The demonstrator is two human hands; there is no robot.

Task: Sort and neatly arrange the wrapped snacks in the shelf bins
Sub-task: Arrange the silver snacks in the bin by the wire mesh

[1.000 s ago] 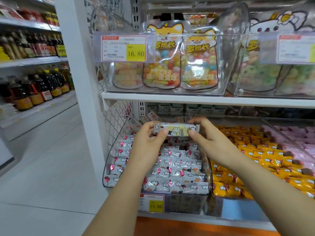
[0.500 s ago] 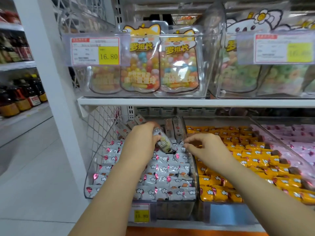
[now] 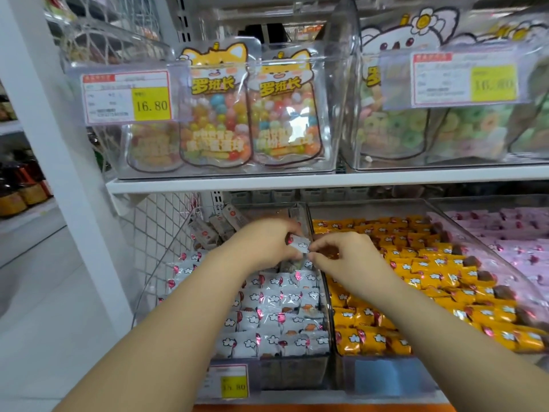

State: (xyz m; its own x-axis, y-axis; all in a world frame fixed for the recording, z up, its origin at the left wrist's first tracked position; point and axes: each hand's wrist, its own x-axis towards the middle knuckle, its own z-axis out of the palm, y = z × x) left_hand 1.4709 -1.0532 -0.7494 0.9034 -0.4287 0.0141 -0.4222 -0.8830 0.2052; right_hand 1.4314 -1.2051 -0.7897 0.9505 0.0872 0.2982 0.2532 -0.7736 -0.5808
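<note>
White-wrapped snack (image 3: 299, 244) is sitting right between your two hands, up over the back half of the clear bin (image 3: 292, 374) on the lower level. Your left hand (image 3: 264, 242) has its fingers curled round the left end, so that grip is clenched on the snack, and most of the wrapper on that side is hidden under your knuckles. Your right hand (image 3: 347, 254) comes in from the other side, and its grip is a thumb-and-forefinger pinch on the right edge of the same wrapper. So the snack is held at both ends, slightly tilted, just above the rows of white packs (image 3: 276, 316) filling that bin. Next bin over holds orange packs (image 3: 430, 278), then pink packs (image 3: 520, 233) on the far right. Above, the shelf (image 3: 297, 181) carries candy bags (image 3: 217, 114) behind a price tag (image 3: 127, 96) reading 16.80.
</note>
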